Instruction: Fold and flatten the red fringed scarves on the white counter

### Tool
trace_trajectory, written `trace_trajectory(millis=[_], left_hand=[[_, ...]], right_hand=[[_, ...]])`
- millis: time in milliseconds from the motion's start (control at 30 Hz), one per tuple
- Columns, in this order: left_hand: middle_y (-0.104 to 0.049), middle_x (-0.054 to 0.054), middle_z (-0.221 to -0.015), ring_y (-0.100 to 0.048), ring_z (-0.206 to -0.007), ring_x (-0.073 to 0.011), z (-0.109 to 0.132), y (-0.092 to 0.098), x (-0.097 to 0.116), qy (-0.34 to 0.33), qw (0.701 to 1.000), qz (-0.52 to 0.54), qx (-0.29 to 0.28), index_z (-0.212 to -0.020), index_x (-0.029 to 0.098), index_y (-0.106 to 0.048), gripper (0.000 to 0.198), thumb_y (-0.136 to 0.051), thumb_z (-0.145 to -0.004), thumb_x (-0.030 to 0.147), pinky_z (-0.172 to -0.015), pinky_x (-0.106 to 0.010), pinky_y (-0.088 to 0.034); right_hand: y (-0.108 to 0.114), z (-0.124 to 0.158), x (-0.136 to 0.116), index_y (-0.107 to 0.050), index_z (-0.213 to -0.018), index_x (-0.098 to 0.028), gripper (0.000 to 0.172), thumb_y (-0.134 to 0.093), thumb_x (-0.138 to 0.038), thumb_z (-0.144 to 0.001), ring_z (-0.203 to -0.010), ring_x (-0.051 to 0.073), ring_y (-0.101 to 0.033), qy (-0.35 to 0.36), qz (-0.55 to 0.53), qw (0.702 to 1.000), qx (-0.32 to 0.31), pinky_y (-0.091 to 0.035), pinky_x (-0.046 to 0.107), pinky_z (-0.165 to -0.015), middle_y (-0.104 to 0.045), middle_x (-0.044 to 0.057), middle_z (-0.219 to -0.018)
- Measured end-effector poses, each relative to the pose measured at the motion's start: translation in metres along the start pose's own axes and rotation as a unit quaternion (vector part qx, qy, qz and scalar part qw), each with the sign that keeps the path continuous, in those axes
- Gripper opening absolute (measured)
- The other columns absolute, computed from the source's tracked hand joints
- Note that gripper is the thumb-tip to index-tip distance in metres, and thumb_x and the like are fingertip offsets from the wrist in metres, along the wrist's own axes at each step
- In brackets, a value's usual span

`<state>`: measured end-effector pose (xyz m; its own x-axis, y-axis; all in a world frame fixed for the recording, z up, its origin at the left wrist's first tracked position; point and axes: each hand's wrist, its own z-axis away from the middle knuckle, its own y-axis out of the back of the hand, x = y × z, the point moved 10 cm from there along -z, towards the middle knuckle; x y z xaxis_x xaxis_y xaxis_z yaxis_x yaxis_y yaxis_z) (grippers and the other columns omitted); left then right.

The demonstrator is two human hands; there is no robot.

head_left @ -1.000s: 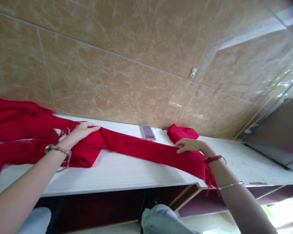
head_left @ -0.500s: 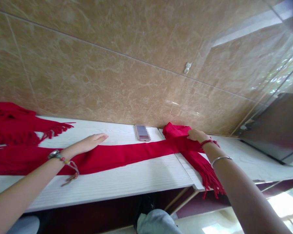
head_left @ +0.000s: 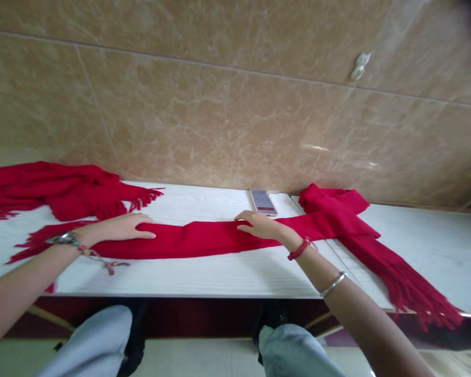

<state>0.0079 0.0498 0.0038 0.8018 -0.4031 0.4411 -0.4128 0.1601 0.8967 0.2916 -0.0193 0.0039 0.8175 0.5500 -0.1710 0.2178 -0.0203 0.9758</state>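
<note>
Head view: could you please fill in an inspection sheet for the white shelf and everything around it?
Surface: white shelf, wood-grained, set against the wall.
Job's things: red scarf stretched along the shelf, bunched at the right near the wall, with its fringed end hanging over the front edge.
Clutter: second red scarf heaped at the far left; phone lying by the wall.
Hands: left hand flat on the stretched scarf towards its left end; right hand flat on its middle; both open.
Cables: nothing seen.
Surroundings: tan tiled wall with a small white hook; the person's knees below the shelf.
</note>
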Motion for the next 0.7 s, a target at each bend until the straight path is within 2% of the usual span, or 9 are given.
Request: trace_trajectory(millis=[100, 167, 333, 400, 467, 533, 600, 700], left_hand=[[-0.069, -0.003, -0.084, -0.058, -0.077, -0.0199, 0.007, -0.007, -0.003, -0.031, 0.989, -0.045, -0.137, -0.078, 0.017, -0.067, 0.042, -0.062, -0.061, 0.056, -0.074, -0.023, -0.041], [-0.068, -0.004, -0.091, -0.059, -0.082, -0.0207, 0.012, 0.007, -0.018, -0.003, 0.99, -0.056, -0.133, -0.084, 0.017, -0.067, 0.044, -0.061, -0.062, 0.054, -0.076, -0.023, -0.041], [-0.067, -0.007, -0.099, -0.058, -0.094, -0.0251, 0.037, 0.035, -0.069, 0.076, 0.985, -0.099, -0.117, -0.091, 0.019, -0.067, 0.053, -0.068, -0.051, 0.053, -0.08, -0.026, -0.041], [-0.067, -0.006, -0.096, -0.058, -0.091, -0.0245, 0.049, 0.043, -0.084, 0.079, 0.985, -0.104, -0.116, -0.089, 0.019, -0.067, 0.049, -0.067, -0.052, 0.052, -0.08, -0.026, -0.041], [-0.068, -0.004, -0.091, -0.059, -0.084, -0.0219, 0.059, 0.046, -0.092, 0.063, 0.985, -0.094, -0.132, -0.085, 0.02, -0.068, 0.041, -0.063, -0.059, 0.05, -0.077, -0.026, -0.041], [-0.068, -0.004, -0.087, -0.059, -0.08, -0.0206, 0.064, 0.052, -0.097, 0.053, 0.988, -0.08, -0.119, -0.083, 0.019, -0.068, 0.035, -0.06, -0.063, 0.048, -0.075, -0.025, -0.041], [-0.068, -0.005, -0.089, -0.058, -0.083, -0.0207, 0.063, 0.06, -0.1, 0.045, 0.993, -0.071, -0.081, -0.084, 0.019, -0.067, 0.034, -0.059, -0.064, 0.045, -0.077, -0.025, -0.041], [-0.067, -0.006, -0.097, -0.057, -0.09, -0.0204, 0.06, 0.065, -0.102, 0.036, 0.995, -0.075, -0.051, -0.09, 0.018, -0.066, 0.034, -0.06, -0.064, 0.038, -0.081, -0.025, -0.039]], right_hand=[[-0.017, -0.013, -0.012, -0.055, -0.111, -0.009, 0.034, -0.047, -0.03, -0.086, -0.101, 0.021, -0.054, -0.01, 0.01, 1.0, -0.008, -0.04, 0.031, -0.089, -0.059, 0.015, -0.108], [-0.022, -0.013, -0.005, -0.055, -0.111, -0.009, 0.036, -0.048, -0.032, -0.085, -0.1, 0.022, -0.054, -0.03, 0.025, 0.999, -0.01, -0.04, 0.032, -0.088, -0.058, 0.016, -0.106], [-0.031, -0.005, 0.018, -0.057, -0.105, -0.01, 0.035, -0.044, -0.036, -0.086, -0.093, 0.024, -0.056, -0.046, 0.038, 0.998, 0.0, -0.042, 0.035, -0.085, -0.059, 0.015, -0.097], [-0.037, -0.005, 0.019, -0.058, -0.104, -0.01, 0.034, -0.042, -0.034, -0.087, -0.091, 0.024, -0.057, -0.033, 0.037, 0.999, 0.011, -0.043, 0.037, -0.085, -0.058, 0.016, -0.097], [-0.038, -0.009, 0.009, -0.057, -0.108, -0.01, 0.035, -0.041, -0.031, -0.086, -0.096, 0.026, -0.055, -0.024, 0.031, 0.998, 0.04, -0.043, 0.04, -0.086, -0.057, 0.018, -0.102], [-0.031, -0.017, -0.02, -0.053, -0.116, -0.011, 0.039, -0.043, -0.032, -0.084, -0.104, 0.029, -0.052, 0.001, 0.021, 0.996, 0.082, -0.042, 0.044, -0.089, -0.053, 0.019, -0.113], [-0.025, -0.03, -0.07, -0.048, -0.123, -0.016, 0.044, -0.045, -0.036, -0.084, -0.113, 0.03, -0.046, 0.064, 0.0, 0.993, 0.104, -0.04, 0.046, -0.093, -0.048, 0.018, -0.123], [-0.026, -0.056, -0.153, -0.043, -0.129, -0.022, 0.048, -0.044, -0.04, -0.085, -0.122, 0.029, -0.037, 0.164, -0.02, 0.983, 0.08, -0.034, 0.049, -0.098, -0.041, 0.014, -0.133]])
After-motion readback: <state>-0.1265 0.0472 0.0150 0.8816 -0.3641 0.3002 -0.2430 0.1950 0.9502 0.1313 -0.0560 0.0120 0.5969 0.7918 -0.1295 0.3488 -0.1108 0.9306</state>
